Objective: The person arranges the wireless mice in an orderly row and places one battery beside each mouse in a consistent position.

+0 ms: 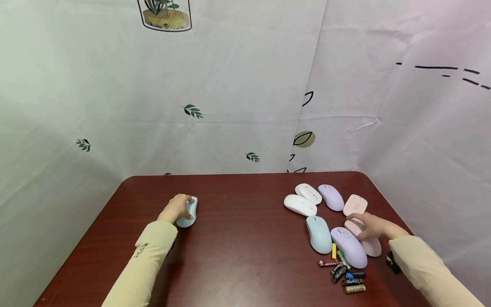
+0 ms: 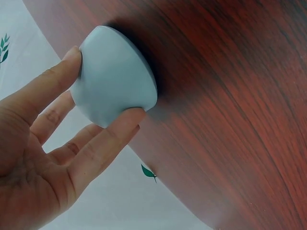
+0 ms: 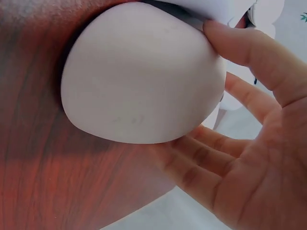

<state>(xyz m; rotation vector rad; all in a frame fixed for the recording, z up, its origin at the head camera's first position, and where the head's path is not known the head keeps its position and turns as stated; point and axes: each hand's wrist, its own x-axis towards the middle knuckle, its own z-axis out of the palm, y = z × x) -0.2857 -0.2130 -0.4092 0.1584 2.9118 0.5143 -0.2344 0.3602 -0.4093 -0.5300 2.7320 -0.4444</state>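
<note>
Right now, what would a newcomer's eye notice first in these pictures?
Probably the cluster of mice on the right side of the table, where the right hand grips a pink mouse. Loose batteries lie at the cluster's near end. Far to the left, the left hand grips a light-blue mouse, apart from the others.

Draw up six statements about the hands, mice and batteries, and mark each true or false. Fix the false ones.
1. The left hand grips a blue mouse. True.
2. That mouse lies in among the other mice. False: it is well apart from them.
3. The batteries are on the right side of the table. True.
4. The right hand holds a battery. False: it has its fingers on a pink mouse.
5. Two white mice lie side by side. True.
6. Every mouse is white. False: there are purple mice, for instance.
</note>
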